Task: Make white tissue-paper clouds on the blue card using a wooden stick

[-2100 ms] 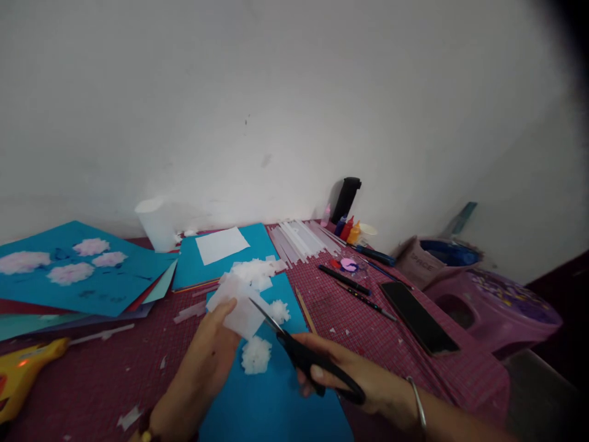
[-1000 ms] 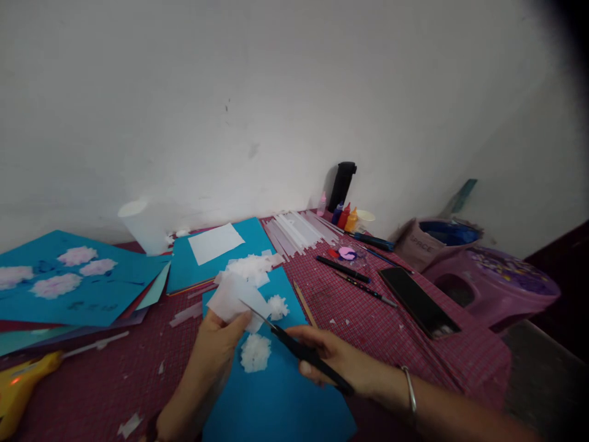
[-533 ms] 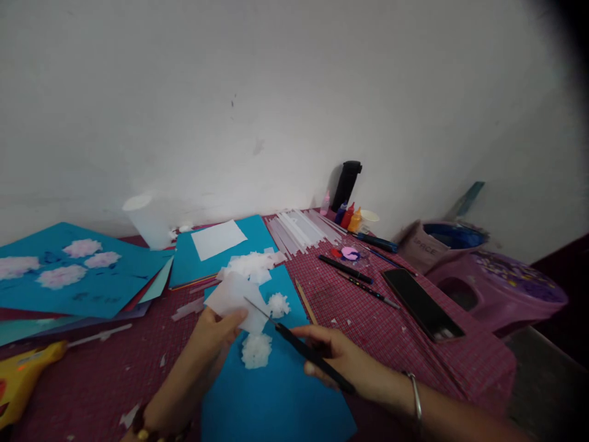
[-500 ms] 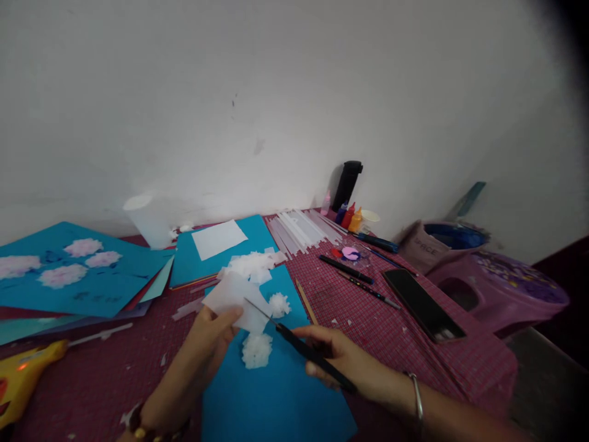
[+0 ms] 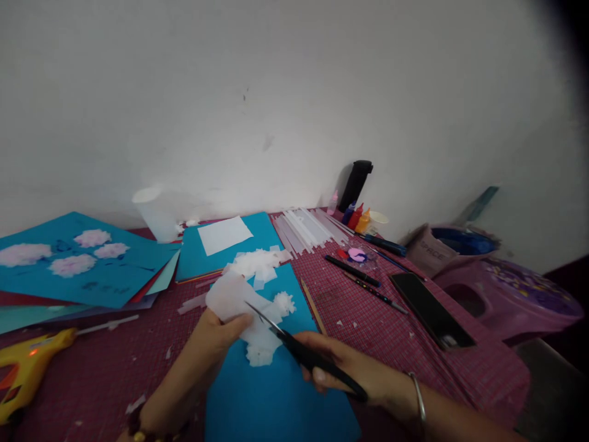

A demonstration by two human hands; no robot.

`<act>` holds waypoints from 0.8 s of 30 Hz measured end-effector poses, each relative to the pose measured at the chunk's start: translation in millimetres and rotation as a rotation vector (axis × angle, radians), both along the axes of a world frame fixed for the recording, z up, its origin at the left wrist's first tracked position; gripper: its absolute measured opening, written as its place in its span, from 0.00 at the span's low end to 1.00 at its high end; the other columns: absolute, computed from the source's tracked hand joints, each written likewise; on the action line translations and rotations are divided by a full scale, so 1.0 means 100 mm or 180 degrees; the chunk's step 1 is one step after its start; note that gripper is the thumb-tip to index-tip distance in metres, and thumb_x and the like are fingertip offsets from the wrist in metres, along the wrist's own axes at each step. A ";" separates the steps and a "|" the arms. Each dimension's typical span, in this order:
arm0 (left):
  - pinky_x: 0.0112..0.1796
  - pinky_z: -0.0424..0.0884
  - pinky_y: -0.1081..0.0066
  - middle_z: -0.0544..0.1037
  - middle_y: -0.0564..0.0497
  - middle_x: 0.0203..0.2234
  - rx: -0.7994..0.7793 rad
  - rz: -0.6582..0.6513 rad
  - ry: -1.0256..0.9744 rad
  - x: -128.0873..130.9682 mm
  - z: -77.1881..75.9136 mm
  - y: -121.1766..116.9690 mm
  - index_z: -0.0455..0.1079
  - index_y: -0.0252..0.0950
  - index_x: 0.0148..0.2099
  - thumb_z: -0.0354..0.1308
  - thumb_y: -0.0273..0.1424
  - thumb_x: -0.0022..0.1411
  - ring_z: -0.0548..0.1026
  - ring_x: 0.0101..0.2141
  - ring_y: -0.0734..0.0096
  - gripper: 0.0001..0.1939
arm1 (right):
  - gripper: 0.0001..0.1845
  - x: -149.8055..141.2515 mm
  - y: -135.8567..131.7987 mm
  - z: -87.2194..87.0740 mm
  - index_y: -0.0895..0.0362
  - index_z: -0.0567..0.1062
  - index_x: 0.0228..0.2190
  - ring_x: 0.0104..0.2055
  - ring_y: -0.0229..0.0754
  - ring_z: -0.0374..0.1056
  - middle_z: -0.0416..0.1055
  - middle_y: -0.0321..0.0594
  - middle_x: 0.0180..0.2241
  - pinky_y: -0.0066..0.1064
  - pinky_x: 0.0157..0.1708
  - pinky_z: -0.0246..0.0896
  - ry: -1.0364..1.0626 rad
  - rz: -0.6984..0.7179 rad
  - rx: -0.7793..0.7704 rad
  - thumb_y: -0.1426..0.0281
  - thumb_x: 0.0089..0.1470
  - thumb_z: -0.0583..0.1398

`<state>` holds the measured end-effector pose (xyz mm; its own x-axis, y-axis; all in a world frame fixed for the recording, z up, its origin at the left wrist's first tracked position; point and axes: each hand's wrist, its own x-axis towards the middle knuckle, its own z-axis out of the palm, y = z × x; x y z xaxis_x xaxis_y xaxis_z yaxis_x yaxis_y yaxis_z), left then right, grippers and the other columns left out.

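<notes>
My left hand (image 5: 221, 334) pinches a thin white paper sheet (image 5: 226, 294) between thumb and fingers, over a blue sheet (image 5: 280, 393). In my right hand (image 5: 335, 362) is a pair of black-handled scissors (image 5: 304, 353), its blades slightly parted and lying across the white paper. Below the paper, partly covered by it, lies a ruffled white paper flower (image 5: 262, 355). A second white paper flower (image 5: 284, 303) sits just right of the blades. Behind my hands is a heap of cut white paper pieces (image 5: 254, 263).
A yellow glue gun (image 5: 39, 362) with a lit orange light lies at left. Blue card with pale flowers (image 5: 115, 285) rests behind it. Glue sticks (image 5: 310, 228), small paint bottles (image 5: 355, 217), pens (image 5: 352, 270) and a phone (image 5: 430, 310) occupy the right side.
The scissor blades have parted a little, and their handles have spread. The white paper has turned in my left hand and now covers part of the lower flower. The view has shifted slightly.
</notes>
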<state>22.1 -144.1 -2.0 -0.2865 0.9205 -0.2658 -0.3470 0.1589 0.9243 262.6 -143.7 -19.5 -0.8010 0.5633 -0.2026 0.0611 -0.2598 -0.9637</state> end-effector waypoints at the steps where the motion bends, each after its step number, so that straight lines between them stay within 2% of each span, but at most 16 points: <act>1: 0.29 0.73 0.69 0.79 0.49 0.29 -0.0030 -0.0086 0.0008 0.01 -0.01 0.00 0.72 0.33 0.46 0.71 0.24 0.37 0.75 0.27 0.65 0.29 | 0.38 -0.01 0.00 -0.03 0.57 0.66 0.52 0.28 0.32 0.54 0.59 0.35 0.32 0.26 0.27 0.51 0.0023 -0.0030 0.0010 0.49 0.45 0.65; 5: 0.27 0.71 0.70 0.78 0.51 0.26 -0.0100 -0.0264 0.0077 0.06 -0.07 -0.02 0.71 0.32 0.46 0.70 0.27 0.39 0.74 0.25 0.67 0.28 | 0.36 -0.05 -0.03 -0.10 0.56 0.66 0.51 0.30 0.34 0.54 0.59 0.36 0.33 0.27 0.29 0.51 0.0080 -0.0132 0.0089 0.50 0.45 0.65; 8: 0.27 0.70 0.71 0.79 0.51 0.27 -0.0077 -0.0343 -0.0010 0.09 -0.11 -0.03 0.70 0.32 0.48 0.68 0.27 0.40 0.74 0.25 0.68 0.29 | 0.37 -0.07 -0.03 -0.09 0.57 0.66 0.51 0.33 0.37 0.56 0.61 0.38 0.35 0.29 0.31 0.53 0.0100 -0.0171 0.0135 0.51 0.45 0.66; 13: 0.24 0.67 0.71 0.79 0.51 0.25 -0.0242 -0.0427 -0.0046 0.14 -0.10 -0.06 0.69 0.33 0.50 0.68 0.27 0.41 0.73 0.22 0.69 0.30 | 0.38 -0.09 -0.05 -0.05 0.58 0.66 0.52 0.32 0.36 0.55 0.61 0.38 0.34 0.29 0.31 0.52 0.0085 -0.0189 0.0120 0.53 0.44 0.66; 19: 0.27 0.70 0.69 0.81 0.49 0.27 -0.0131 -0.0404 -0.0443 0.19 0.00 -0.07 0.72 0.33 0.45 0.69 0.27 0.39 0.77 0.27 0.63 0.26 | 0.37 -0.07 -0.09 -0.06 0.58 0.65 0.53 0.30 0.35 0.53 0.58 0.35 0.31 0.28 0.29 0.49 0.0028 -0.0258 0.0195 0.55 0.46 0.66; 24: 0.30 0.73 0.68 0.81 0.46 0.31 -0.0145 -0.0289 -0.0525 0.14 0.01 -0.07 0.70 0.33 0.49 0.70 0.29 0.40 0.79 0.31 0.60 0.30 | 0.37 -0.03 -0.12 -0.02 0.55 0.65 0.54 0.32 0.36 0.54 0.60 0.37 0.34 0.29 0.31 0.52 -0.0115 -0.0215 0.0206 0.53 0.46 0.66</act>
<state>35.8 -151.2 -1.4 -0.1520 0.9265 -0.3442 -0.4754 0.2368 0.8473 259.4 -156.0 -21.1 -0.7535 0.6287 -0.1921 0.0806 -0.2017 -0.9761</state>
